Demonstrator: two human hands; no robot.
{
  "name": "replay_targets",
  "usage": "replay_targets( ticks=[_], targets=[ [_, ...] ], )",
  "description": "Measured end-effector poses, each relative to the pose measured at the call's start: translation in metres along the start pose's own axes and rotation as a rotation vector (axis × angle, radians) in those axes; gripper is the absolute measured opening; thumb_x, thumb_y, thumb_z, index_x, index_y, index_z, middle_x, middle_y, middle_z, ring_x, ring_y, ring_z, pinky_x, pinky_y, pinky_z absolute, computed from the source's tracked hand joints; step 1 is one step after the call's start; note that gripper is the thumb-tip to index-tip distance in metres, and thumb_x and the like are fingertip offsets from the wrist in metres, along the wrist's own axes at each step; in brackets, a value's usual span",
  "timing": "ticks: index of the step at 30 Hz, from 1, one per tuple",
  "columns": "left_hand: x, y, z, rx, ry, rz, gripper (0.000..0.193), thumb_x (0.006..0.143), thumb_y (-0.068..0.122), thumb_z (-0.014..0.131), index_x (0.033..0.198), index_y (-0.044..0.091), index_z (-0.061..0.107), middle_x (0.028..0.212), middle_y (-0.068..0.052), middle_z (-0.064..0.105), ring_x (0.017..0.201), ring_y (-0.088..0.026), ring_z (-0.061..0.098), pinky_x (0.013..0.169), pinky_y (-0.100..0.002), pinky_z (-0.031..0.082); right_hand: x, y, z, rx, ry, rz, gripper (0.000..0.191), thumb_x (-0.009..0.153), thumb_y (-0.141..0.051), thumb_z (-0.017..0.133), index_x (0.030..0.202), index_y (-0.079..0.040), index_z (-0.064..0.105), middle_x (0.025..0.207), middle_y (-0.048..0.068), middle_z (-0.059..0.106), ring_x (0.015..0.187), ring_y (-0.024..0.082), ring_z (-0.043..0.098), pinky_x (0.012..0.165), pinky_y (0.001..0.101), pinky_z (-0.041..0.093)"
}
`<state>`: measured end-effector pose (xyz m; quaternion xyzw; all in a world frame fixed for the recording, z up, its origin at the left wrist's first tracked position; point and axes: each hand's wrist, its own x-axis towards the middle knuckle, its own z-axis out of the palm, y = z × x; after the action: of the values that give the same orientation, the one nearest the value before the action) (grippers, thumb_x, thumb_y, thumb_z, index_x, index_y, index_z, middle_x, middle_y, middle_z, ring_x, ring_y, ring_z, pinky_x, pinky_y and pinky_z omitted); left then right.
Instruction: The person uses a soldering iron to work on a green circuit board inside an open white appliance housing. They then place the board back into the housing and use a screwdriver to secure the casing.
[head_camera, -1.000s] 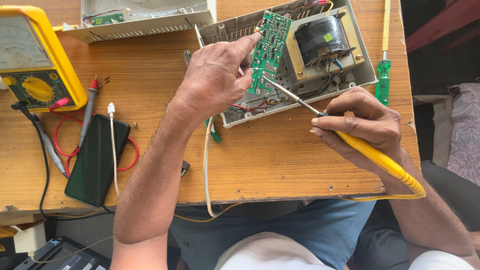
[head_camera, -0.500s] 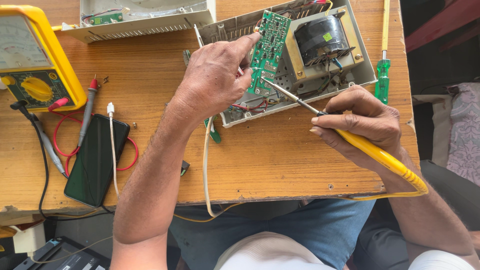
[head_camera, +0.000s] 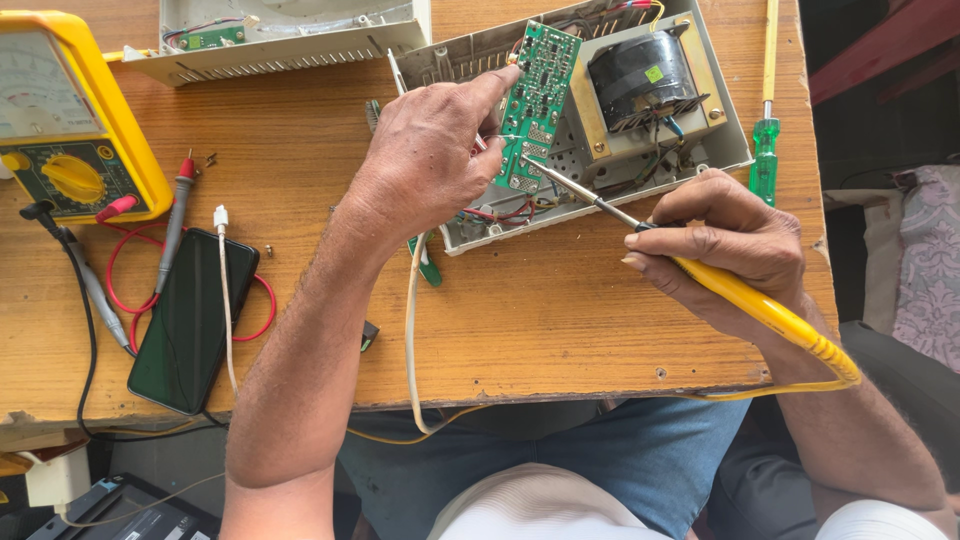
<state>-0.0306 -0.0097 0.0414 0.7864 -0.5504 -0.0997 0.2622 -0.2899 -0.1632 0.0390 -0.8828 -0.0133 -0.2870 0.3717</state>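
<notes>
We see the left hand (head_camera: 435, 150) at the middle of the view, its fingers curled together with the forefinger stretched toward one o'clock, its tip touching the edge of the green circuit board (head_camera: 540, 95). That board stands tilted inside the open grey casing (head_camera: 720, 150), which lies on the wooden tabletop (head_camera: 560, 310) toward one o'clock, with a dark transformer (head_camera: 640, 75) just beside the board at its three o'clock. The right hand (head_camera: 725, 245) sits at three o'clock, fingers pinching the yellow-handled soldering iron (head_camera: 740, 295); its metal tip points toward ten o'clock and meets the board's lower edge. At nine o'clock lie a dark phone (head_camera: 190, 320) and a yellow multimeter (head_camera: 70, 120). A green screwdriver (head_camera: 766, 140) rests near two o'clock.
</notes>
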Motion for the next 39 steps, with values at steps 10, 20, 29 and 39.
replay_targets(
  ticks=[10, 20, 29, 39],
  targets=[
    [-0.0001, 0.0012, -0.0008, 0.0, 0.002, -0.003, 0.052, 0.092, 0.011, 0.066, 0.143, 0.009, 0.057, 0.089, -0.008, 0.075, 0.085, -0.022, 0.074, 0.091, -0.046, 0.057, 0.0006, -0.0005, -0.0003, 0.005, -0.008, -0.002, 0.027, 0.08, -0.006, 0.091, 0.103, -0.013, 0.078, 0.098, 0.001, 0.064, 0.088, 0.013, 0.062, 0.068, 0.0246, 0.05],
    [-0.0003, 0.0012, -0.0017, -0.008, -0.008, -0.021, 0.053, 0.091, 0.009, 0.065, 0.144, 0.009, 0.057, 0.088, -0.008, 0.075, 0.084, -0.021, 0.075, 0.091, -0.045, 0.057, 0.0017, -0.0026, -0.0014, -0.007, 0.006, -0.005, 0.027, 0.081, -0.003, 0.09, 0.103, -0.012, 0.078, 0.097, 0.002, 0.065, 0.081, 0.013, 0.062, 0.069, 0.0253, 0.049],
    [-0.0012, -0.0009, -0.0005, -0.001, 0.007, -0.003, 0.054, 0.091, 0.01, 0.065, 0.144, 0.009, 0.057, 0.088, -0.008, 0.075, 0.085, -0.023, 0.074, 0.091, -0.046, 0.057, 0.0005, -0.0013, -0.0004, 0.0, 0.008, 0.006, 0.027, 0.081, -0.004, 0.091, 0.103, -0.012, 0.078, 0.096, 0.001, 0.065, 0.081, 0.012, 0.062, 0.068, 0.0246, 0.049],
    [-0.0011, -0.0007, 0.0005, 0.028, 0.043, 0.036, 0.053, 0.09, 0.01, 0.066, 0.142, 0.009, 0.058, 0.085, -0.007, 0.075, 0.084, -0.023, 0.074, 0.09, -0.047, 0.056, 0.0007, -0.0004, 0.0002, -0.003, 0.009, -0.004, 0.027, 0.081, -0.003, 0.091, 0.102, -0.012, 0.078, 0.096, 0.002, 0.064, 0.08, 0.012, 0.061, 0.068, 0.0248, 0.049]
  ],
)
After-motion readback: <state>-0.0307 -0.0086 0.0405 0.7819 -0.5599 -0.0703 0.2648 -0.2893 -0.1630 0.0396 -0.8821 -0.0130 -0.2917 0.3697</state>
